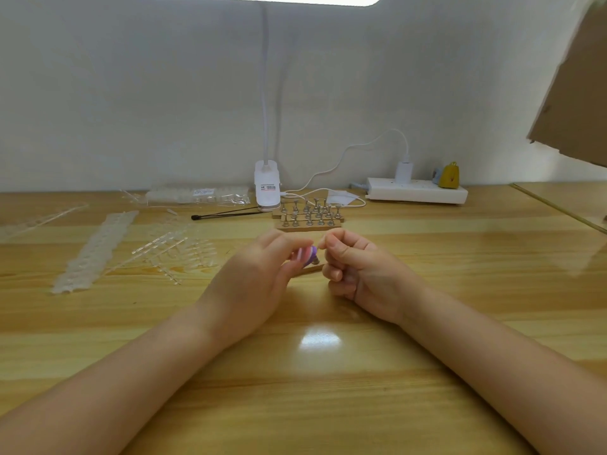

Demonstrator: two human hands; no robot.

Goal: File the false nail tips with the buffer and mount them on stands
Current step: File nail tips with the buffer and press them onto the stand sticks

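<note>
My left hand [259, 277] grips a small pink, white and purple buffer block [307, 256] at the table's middle. My right hand [354, 267] is curled close beside it, thumb and forefinger pinched together right at the buffer's end; a clear nail tip between them is too small to make out. Under the hands a wooden strip [310, 270] with a small metal stand shows partly. Behind them, wooden bases carry several metal nail stands [308, 215]. Clear nail tips on sprues [174, 254] lie spread to the left.
A long strip of clear tips [92, 254] and a bagged pack [197, 195] lie at the left. A clip lamp [266, 187], black tweezers [226, 214], a white power strip [417, 190] and a yellow trinket [449, 176] stand along the wall. Cardboard [571, 93] hangs top right.
</note>
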